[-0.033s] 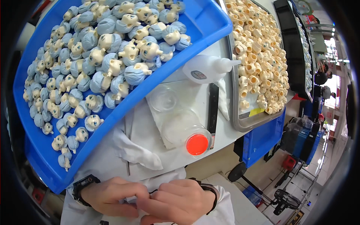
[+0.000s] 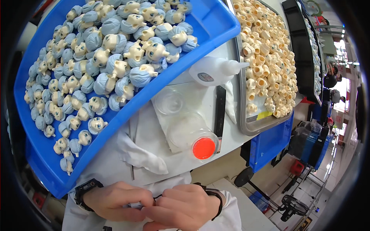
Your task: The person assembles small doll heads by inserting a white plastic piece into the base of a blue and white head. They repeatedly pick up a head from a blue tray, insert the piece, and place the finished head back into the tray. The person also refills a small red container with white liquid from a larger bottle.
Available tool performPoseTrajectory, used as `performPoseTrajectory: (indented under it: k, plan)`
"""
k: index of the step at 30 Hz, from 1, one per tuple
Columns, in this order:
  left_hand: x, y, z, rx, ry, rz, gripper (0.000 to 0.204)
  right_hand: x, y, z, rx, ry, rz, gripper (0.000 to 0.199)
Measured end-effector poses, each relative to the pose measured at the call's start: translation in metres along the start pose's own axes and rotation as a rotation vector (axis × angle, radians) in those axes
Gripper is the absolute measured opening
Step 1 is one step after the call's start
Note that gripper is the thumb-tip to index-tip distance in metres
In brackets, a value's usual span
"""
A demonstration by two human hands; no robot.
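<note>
My left hand (image 2: 117,201), with a dark watch on its wrist, is held low over my white-clothed lap. Against its fingertips rests my right hand (image 2: 181,208), which wears a dark band. Both hands have curled, closed fingers; a small dark bit shows between them, too little to name. Beyond them on the white table lies a crumpled white cloth (image 2: 144,158). Farther up, a blue bin (image 2: 115,125) holds many doll heads (image 2: 140,77) with pale blue hair and painted eyes.
A white squeeze bottle (image 2: 212,72), clear round dishes (image 2: 169,101), a red-topped round container (image 2: 204,148) and a black bar (image 2: 220,111) stand or lie mid-table. At right, a metal tray (image 2: 252,129) holds cream hollow parts (image 2: 266,50). A blue crate (image 2: 269,146) and cart stand beyond the table edge.
My fingers have shifted very slightly against each other. The whole view has moved by a few pixels; the things on the table stay put.
</note>
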State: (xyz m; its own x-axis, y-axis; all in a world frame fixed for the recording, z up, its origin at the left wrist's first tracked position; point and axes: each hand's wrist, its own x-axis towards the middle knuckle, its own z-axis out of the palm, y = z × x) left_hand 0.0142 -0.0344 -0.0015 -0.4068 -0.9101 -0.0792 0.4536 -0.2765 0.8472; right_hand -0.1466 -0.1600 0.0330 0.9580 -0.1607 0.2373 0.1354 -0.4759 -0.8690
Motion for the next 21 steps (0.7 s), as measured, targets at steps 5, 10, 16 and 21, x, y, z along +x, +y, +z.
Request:
performPoseTrajectory:
  k: [5,10,16,21]
  plan:
    - [0.001,-0.001,0.001,-0.04,0.078,0.062,0.023,0.008,0.011,0.007,-0.06,0.321,-0.211,0.032]
    - [0.003,0.0,0.001,-0.01,0.115,0.098,0.028,0.009,0.01,0.004,-0.093,0.369,-0.216,0.022]
    - [-0.001,-0.001,0.009,-0.157,0.279,0.03,0.037,-0.006,0.002,-0.061,-0.592,0.274,0.06,0.032]
    - [-0.003,0.009,0.009,-0.155,0.184,-0.004,0.036,0.015,0.0,-0.064,-0.669,0.157,0.125,0.036]
